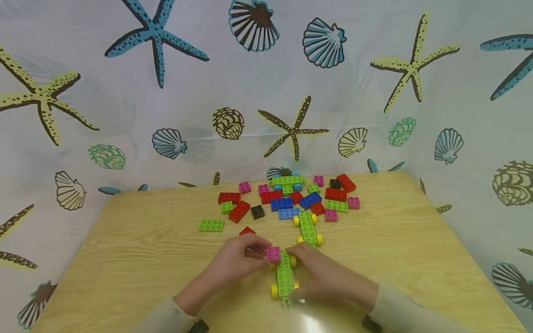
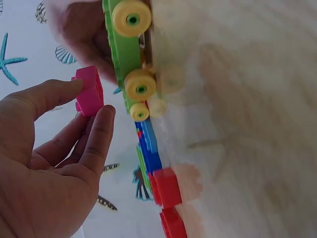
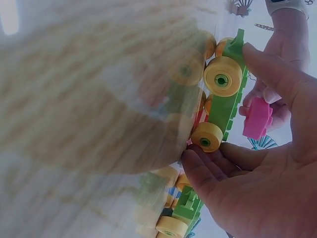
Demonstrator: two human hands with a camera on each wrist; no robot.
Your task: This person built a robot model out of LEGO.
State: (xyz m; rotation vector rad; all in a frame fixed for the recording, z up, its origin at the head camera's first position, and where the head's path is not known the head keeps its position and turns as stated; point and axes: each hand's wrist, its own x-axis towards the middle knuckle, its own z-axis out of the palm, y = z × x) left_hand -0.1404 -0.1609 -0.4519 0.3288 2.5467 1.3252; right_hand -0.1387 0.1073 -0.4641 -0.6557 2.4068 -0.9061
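Observation:
My left hand [image 1: 238, 260] pinches a pink toy brick [image 1: 273, 254] between thumb and fingertips, above the far left end of a green toy car base [image 1: 285, 279] with yellow wheels. In the left wrist view the pink brick [image 2: 89, 91] is tilted, its studs toward the palm side and its hollow underside toward the car base. My right hand [image 1: 325, 275] holds the car base lengthwise; in the right wrist view the thumb is at its hooked end and the fingers at the other end. The base [image 3: 224, 106] stands on its wheels on the table.
A second green car base with yellow wheels [image 1: 308, 229] stands just beyond my right hand. Behind it lie several red, blue, green, pink and black bricks, with a blue-wheeled green base [image 1: 287, 181] at the back. A red brick [image 1: 247, 230] lies beyond my left hand.

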